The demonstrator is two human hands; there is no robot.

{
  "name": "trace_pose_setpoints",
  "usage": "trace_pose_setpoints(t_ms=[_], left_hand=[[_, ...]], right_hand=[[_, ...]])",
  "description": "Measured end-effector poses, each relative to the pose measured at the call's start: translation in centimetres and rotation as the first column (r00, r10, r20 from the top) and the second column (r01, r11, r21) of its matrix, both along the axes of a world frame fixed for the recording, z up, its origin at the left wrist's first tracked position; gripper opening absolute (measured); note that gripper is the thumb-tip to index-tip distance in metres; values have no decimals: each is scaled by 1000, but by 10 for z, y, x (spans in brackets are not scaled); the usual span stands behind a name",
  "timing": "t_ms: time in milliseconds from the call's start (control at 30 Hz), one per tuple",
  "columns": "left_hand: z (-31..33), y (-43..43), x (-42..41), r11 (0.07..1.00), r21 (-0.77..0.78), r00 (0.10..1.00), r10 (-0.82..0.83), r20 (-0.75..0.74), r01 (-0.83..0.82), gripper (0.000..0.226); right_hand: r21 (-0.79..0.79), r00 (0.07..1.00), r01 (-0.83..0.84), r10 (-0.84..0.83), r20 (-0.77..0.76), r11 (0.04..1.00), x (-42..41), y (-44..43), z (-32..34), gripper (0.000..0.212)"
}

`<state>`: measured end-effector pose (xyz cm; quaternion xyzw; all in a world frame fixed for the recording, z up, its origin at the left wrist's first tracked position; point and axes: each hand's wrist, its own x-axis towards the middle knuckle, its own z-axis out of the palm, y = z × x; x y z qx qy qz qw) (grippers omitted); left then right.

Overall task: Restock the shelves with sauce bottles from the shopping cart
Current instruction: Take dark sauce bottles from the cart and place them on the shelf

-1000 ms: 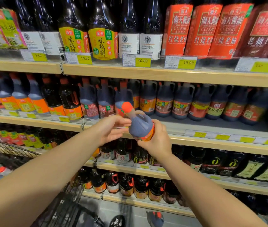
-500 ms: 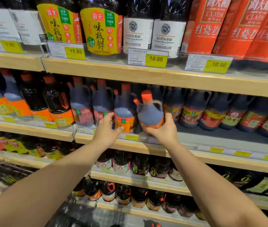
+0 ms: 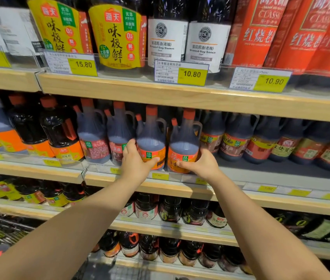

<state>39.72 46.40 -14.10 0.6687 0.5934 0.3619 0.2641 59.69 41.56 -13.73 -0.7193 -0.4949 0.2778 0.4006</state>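
A: We stand before a supermarket shelving unit (image 3: 180,98) with wooden front edges, full of dark sauce bottles. At the far left, low, a part of the wire shopping cart (image 3: 0,229) shows.

B: On the top shelf we read yellow price tags, 15.80 (image 3: 83,64), 10.80 (image 3: 192,74) and 10.90 (image 3: 274,81), from left to right.

A: On the middle shelf, our left hand (image 3: 136,164) is curled around the lower part of a jug-shaped soy sauce bottle (image 3: 151,142) with an orange cap. The fingers reach behind its left side and the thumb lies over the orange label.

B: Just beside it, to the right, stands the second soy sauce bottle (image 3: 184,144), upright at the front of the shelf and touching or nearly touching the first.

A: Our right hand (image 3: 202,165) cups its base, half open. The thumb presses on the label and the fingers go around the right side. We cannot tell if the grip is firm.

B: Further right we see more bottles with red labels (image 3: 257,146).
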Motion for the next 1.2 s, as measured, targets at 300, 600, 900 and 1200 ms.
trace_pose_setpoints(t_ms=[300, 600, 900, 1200], left_hand=[[-5, -20, 12, 989, 122, 996, 84, 16, -85, 86], [-9, -17, 14, 985, 160, 997, 67, -44, -59, 76], [-9, -11, 20, 989, 141, 997, 54, -60, -45, 78], [-18, -98, -30, 994, 54, 991, -87, -101, 93, 67]], right_hand=[[411, 772, 59, -303, 560, 910, -35, -32, -12, 90], [359, 709, 36, -277, 648, 933, -44, -18, -22, 94], [331, 742, 37, -248, 623, 943, -34, -9, -16, 85], [-41, 729, -100, 101, 677, 994, -53, -78, 7, 77]])
